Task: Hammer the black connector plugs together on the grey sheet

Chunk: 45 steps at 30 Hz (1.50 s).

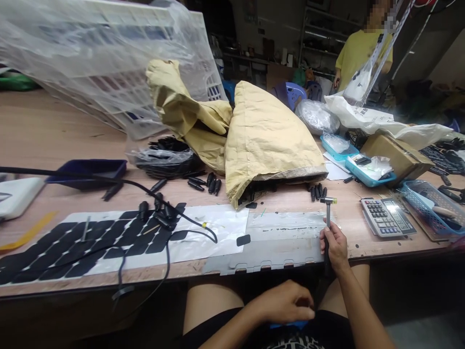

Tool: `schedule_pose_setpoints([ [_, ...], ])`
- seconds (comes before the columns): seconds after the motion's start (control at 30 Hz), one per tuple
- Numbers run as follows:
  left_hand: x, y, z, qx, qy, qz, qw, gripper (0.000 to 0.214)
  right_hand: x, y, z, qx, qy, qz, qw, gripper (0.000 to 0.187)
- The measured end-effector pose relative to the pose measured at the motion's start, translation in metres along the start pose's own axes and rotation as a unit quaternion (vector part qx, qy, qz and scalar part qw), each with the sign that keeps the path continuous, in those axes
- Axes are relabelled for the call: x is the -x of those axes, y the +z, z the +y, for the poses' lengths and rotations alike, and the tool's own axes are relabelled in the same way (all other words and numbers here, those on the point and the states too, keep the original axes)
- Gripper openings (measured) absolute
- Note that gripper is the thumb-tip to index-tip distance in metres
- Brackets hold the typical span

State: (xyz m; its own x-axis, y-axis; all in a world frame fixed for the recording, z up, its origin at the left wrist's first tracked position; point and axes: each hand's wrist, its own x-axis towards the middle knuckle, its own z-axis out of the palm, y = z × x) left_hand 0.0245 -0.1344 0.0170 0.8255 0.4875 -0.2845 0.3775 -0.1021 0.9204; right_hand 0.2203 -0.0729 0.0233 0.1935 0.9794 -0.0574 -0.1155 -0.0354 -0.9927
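Note:
My right hand [334,245] grips a small hammer [328,213] by its dark handle at the table's front edge. The hammer stands upright, its metal head with a yellow tip at the top. Low over my lap, my left hand [288,303] has curled fingers; whatever lies in them is hidden. A bit of blue [290,324] shows just under that hand. Between the hammer and a white sheet lies a clear plastic mat [279,242]. On the white sheet [214,228] are rows of black stickers [109,237], with several black plastic plugs [165,211] on top.
A yellow sack [272,131] opens towards me. Black cable [145,184] loops across the left side. A calculator [387,216] and blue baskets [432,206] stand right, a navy tray [90,169] left. A white crate [109,58] leans behind. A person [359,58] stands at the back.

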Motion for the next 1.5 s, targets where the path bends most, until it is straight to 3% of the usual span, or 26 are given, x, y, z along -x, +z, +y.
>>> schedule_pose_setpoints([
  [0.03, -0.004, -0.015, 0.015, 0.038, 0.039, -0.012, 0.998, 0.035, 0.000, 0.000, 0.001, -0.001, -0.003, 0.003, 1.000, 0.048],
  [0.1, -0.025, -0.048, 0.037, 0.106, 0.070, 0.037, 0.991, 0.037, 0.000, 0.000, 0.002, 0.005, -0.009, 0.013, 1.000, 0.049],
  [0.17, -0.059, -0.084, 0.045, 0.103, 0.063, 0.201, 0.972, 0.035, 0.000, 0.001, 0.004, 0.011, -0.015, 0.026, 0.999, 0.050],
  [0.23, -0.099, -0.116, 0.045, 0.047, 0.000, 0.394, 0.918, 0.031, -0.001, 0.002, 0.006, 0.011, -0.016, 0.035, 0.999, 0.050],
  [0.27, -0.119, -0.129, 0.043, 0.017, -0.033, 0.448, 0.893, 0.028, -0.001, 0.002, 0.007, 0.008, -0.017, 0.038, 0.999, 0.050],
  [0.37, -0.166, -0.153, 0.039, -0.059, -0.134, 0.520, 0.841, 0.025, -0.003, 0.001, 0.008, -0.001, -0.018, 0.034, 0.999, 0.049],
  [0.47, -0.189, -0.156, 0.036, -0.108, -0.184, 0.527, 0.823, 0.025, -0.004, 0.000, 0.009, -0.010, -0.017, 0.034, 0.999, 0.047],
  [0.57, -0.190, -0.152, 0.030, -0.142, -0.191, 0.517, 0.822, 0.023, -0.004, -0.001, 0.009, -0.013, -0.014, 0.033, 0.999, 0.049],
  [0.7, -0.156, -0.153, 0.016, -0.183, -0.181, 0.480, 0.839, 0.017, -0.003, -0.001, 0.009, -0.013, -0.006, 0.027, 1.000, 0.049],
  [0.9, -0.081, -0.144, -0.008, -0.230, -0.044, 0.392, 0.890, 0.012, -0.002, 0.001, 0.003, 0.005, -0.004, 0.015, 1.000, 0.051],
  [1.0, -0.068, -0.132, -0.018, -0.202, -0.022, 0.409, 0.889, 0.015, -0.002, 0.001, 0.001, 0.038, -0.004, 0.003, 0.999, 0.051],
  [1.1, -0.071, -0.125, -0.024, -0.182, -0.005, 0.427, 0.886, 0.019, 0.001, 0.001, -0.001, 0.101, -0.001, -0.016, 0.995, 0.046],
  [1.2, -0.075, -0.125, -0.026, -0.187, -0.004, 0.426, 0.885, 0.019, 0.010, 0.000, -0.004, 0.194, -0.006, -0.047, 0.980, 0.043],
  [1.3, -0.076, -0.126, -0.027, -0.198, 0.000, 0.425, 0.883, 0.018, 0.019, 0.002, -0.009, 0.296, -0.058, -0.070, 0.951, 0.043],
  [1.5, -0.076, -0.125, -0.027, -0.189, -0.003, 0.434, 0.881, 0.019, 0.027, 0.007, -0.024, 0.400, -0.117, -0.060, 0.907, 0.053],
])
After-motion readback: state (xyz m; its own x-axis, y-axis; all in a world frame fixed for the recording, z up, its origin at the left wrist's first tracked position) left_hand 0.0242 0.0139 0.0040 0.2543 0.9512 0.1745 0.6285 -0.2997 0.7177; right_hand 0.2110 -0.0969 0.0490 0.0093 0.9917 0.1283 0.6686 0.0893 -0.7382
